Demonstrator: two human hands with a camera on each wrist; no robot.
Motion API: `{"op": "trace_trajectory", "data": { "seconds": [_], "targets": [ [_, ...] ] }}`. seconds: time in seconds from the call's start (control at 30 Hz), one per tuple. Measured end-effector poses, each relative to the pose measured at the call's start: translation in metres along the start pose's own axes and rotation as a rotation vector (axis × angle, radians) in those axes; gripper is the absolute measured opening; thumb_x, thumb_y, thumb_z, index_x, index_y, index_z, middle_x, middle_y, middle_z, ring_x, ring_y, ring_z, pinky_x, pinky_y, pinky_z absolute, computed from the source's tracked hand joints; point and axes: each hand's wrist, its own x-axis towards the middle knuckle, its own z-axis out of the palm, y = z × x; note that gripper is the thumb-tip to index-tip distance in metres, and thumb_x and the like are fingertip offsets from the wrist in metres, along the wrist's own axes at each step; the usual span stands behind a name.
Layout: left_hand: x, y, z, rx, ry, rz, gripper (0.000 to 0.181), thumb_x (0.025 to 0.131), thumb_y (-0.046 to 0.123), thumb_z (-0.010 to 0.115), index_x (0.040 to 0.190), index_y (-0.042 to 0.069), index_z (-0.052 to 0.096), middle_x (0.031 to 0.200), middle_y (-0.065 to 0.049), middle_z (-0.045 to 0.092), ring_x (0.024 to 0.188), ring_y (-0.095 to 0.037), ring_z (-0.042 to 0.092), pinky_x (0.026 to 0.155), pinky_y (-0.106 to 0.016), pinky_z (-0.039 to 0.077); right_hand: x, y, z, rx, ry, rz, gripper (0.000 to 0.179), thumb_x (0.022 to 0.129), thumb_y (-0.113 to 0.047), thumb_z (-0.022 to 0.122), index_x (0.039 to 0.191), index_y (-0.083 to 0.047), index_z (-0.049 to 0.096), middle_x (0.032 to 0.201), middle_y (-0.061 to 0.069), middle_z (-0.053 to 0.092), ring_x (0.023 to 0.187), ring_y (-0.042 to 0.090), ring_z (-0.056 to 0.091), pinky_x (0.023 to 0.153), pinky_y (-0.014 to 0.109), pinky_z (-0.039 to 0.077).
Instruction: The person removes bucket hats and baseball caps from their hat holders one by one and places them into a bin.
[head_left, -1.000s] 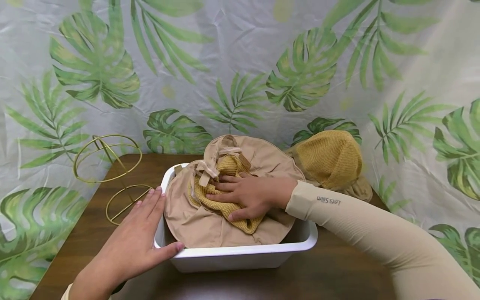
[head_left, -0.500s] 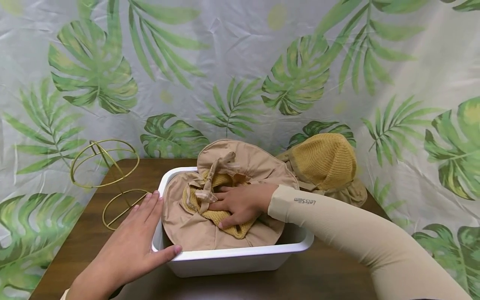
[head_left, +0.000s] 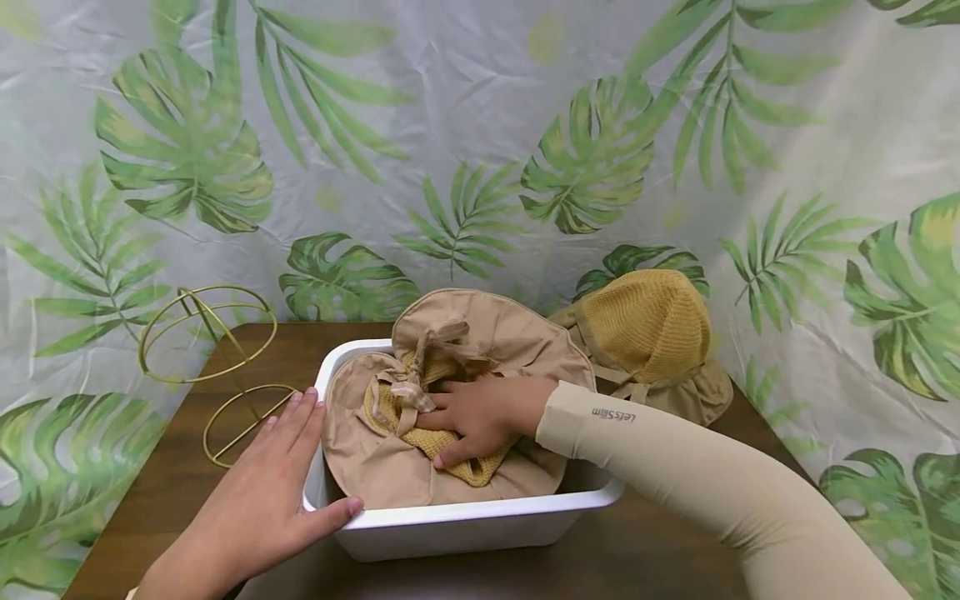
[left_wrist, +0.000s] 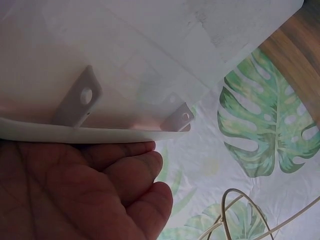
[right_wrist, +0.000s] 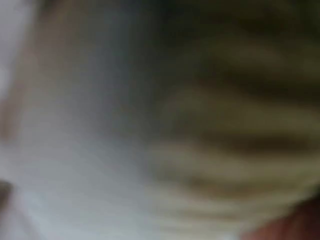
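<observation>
In the head view my right hand presses down with extended fingers on the mustard knit crown of a sun hat inside a white tub. Its wide beige brim spreads up against the tub's walls, and knotted ribbon ties lie by the fingertips. My left hand rests on the tub's left rim, fingers straight, thumb at the front corner. In the left wrist view that hand lies along the rim's underside, beside two tabs with holes. The right wrist view is too blurred for detail.
A second mustard knit hat with a beige brim sits behind and right of the tub. To the left stands a gold wire stand with two rings. Everything is on a dark wooden table before a leaf-print curtain.
My right hand has pushed slightly left and deeper into the hat, and the ribbon ties and brim have shifted with it. The left hand stays on the rim. The head view has moved slightly.
</observation>
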Motion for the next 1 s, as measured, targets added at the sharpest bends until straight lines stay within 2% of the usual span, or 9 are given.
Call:
{"op": "trace_trajectory", "data": {
  "seconds": [0.13,0.23,0.37,0.5,0.63,0.77,0.9,1.0],
  "targets": [
    [-0.001,0.001,0.001,-0.002,0.008,0.001,0.106,0.083,0.068,0.063,0.148,-0.011,0.034,0.156,-0.026,0.029,0.145,-0.039,0.025,0.114,-0.055,0.026,-0.023,-0.005,-0.012,-0.030,0.069,-0.007,0.076,0.094,-0.071,0.040,0.159,-0.038,0.019,0.164,0.001,0.018,0.151,0.024,0.010,0.118,0.052,0.021],
    [-0.002,0.001,0.002,-0.004,0.009,0.002,0.106,0.083,0.068,0.063,0.148,-0.011,0.034,0.157,-0.025,0.028,0.146,-0.038,0.024,0.116,-0.052,0.023,-0.046,-0.007,-0.022,-0.018,0.146,-0.061,0.076,0.095,-0.065,0.047,0.159,-0.034,0.020,0.163,0.003,0.023,0.150,0.023,0.016,0.118,0.048,0.021],
    [-0.002,0.001,0.002,-0.002,0.010,0.007,0.105,0.084,0.067,0.063,0.148,-0.011,0.034,0.157,-0.025,0.028,0.146,-0.037,0.024,0.119,-0.047,0.018,-0.074,-0.001,-0.035,-0.012,0.290,-0.137,0.074,0.096,-0.058,0.053,0.158,-0.024,0.028,0.162,0.009,0.026,0.149,0.025,0.021,0.118,0.047,0.023],
    [-0.001,-0.001,0.002,0.011,0.021,0.013,0.105,0.083,0.067,0.063,0.146,-0.012,0.037,0.156,-0.025,0.030,0.145,-0.038,0.026,0.118,-0.049,0.021,-0.086,0.014,-0.049,-0.033,0.467,-0.174,0.070,0.098,-0.053,0.054,0.155,-0.016,0.037,0.160,0.013,0.029,0.148,0.026,0.023,0.117,0.048,0.025],
    [0.000,-0.001,0.001,0.013,0.018,0.010,0.105,0.083,0.067,0.063,0.146,-0.013,0.038,0.156,-0.025,0.030,0.145,-0.038,0.026,0.117,-0.050,0.022,-0.089,0.031,-0.062,-0.033,0.619,-0.180,0.067,0.098,-0.047,0.058,0.152,-0.011,0.041,0.159,0.014,0.032,0.148,0.027,0.024,0.117,0.049,0.025],
    [0.000,-0.001,0.001,0.012,0.016,0.006,0.105,0.083,0.067,0.063,0.146,-0.013,0.037,0.156,-0.025,0.030,0.145,-0.038,0.026,0.118,-0.048,0.020,-0.081,0.053,-0.071,0.032,0.698,-0.143,0.066,0.098,-0.041,0.061,0.152,-0.008,0.041,0.159,0.014,0.030,0.148,0.029,0.022,0.118,0.048,0.024],
    [0.000,-0.002,0.001,0.010,0.023,0.010,0.105,0.083,0.067,0.063,0.147,-0.012,0.036,0.156,-0.025,0.030,0.145,-0.038,0.026,0.121,-0.043,0.014,-0.063,0.078,-0.072,0.129,0.693,-0.090,0.067,0.099,-0.039,0.060,0.155,-0.009,0.036,0.162,0.012,0.025,0.150,0.028,0.016,0.120,0.046,0.018],
    [0.000,-0.002,0.002,0.005,0.024,0.020,0.105,0.083,0.067,0.064,0.147,-0.012,0.035,0.156,-0.025,0.030,0.146,-0.037,0.025,0.121,-0.042,0.013,-0.051,0.092,-0.069,0.231,0.625,-0.046,0.071,0.100,-0.043,0.057,0.158,-0.014,0.028,0.164,0.009,0.018,0.151,0.027,0.011,0.120,0.048,0.016]
  ]
}}
